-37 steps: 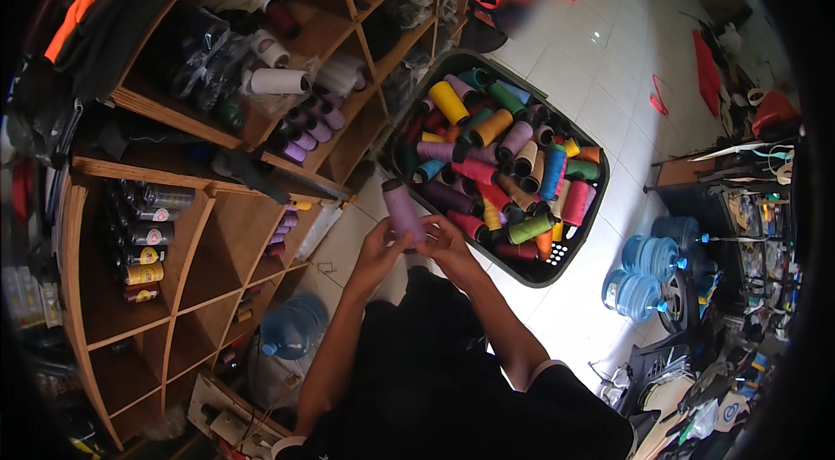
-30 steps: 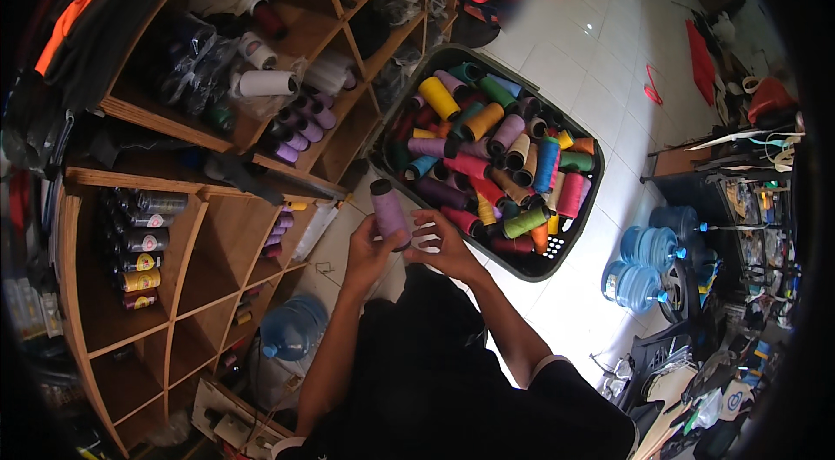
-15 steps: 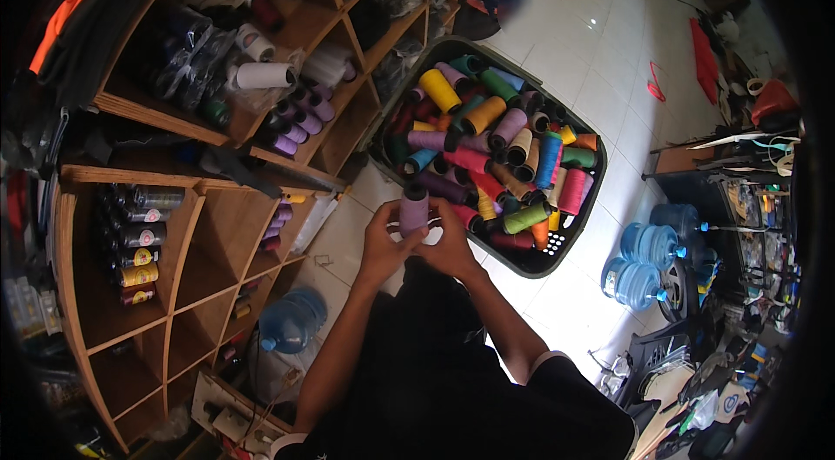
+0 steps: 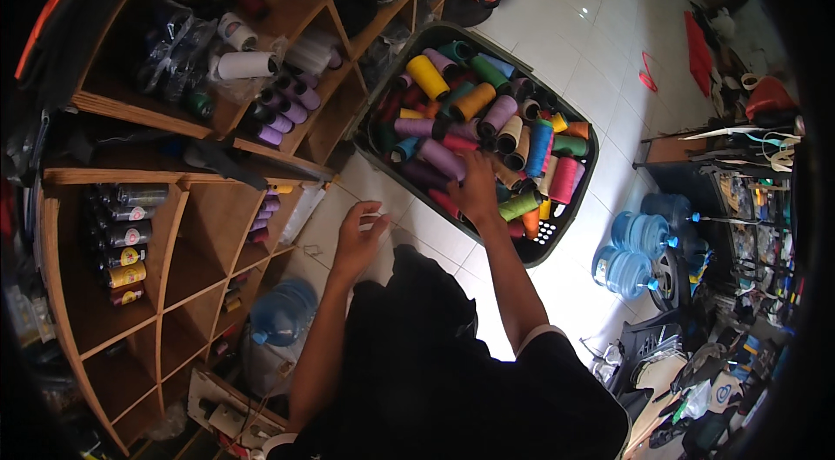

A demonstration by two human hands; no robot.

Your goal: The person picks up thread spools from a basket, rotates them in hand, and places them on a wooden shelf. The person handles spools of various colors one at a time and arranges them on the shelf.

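Tile flr (image 4: 600,43) held our spool basket (image 4: 565,221). R hand (image 4: 476,190) was at a purple spool (image 4: 442,160), but we couldn't tell if clamped; L hand (image 4: 357,241) hung nearby, fingers apart.

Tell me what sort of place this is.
Probably a sewing workshop or thread store, judging by the basket full of colored thread spools and the wooden shelves holding more of them.

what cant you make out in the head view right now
Head view:
Whether the right hand grips the purple spool: its own back hides the contact.
Floor of the basket: thread spools cover it.
Upper end of the orange strip: cut off by the picture's edge.
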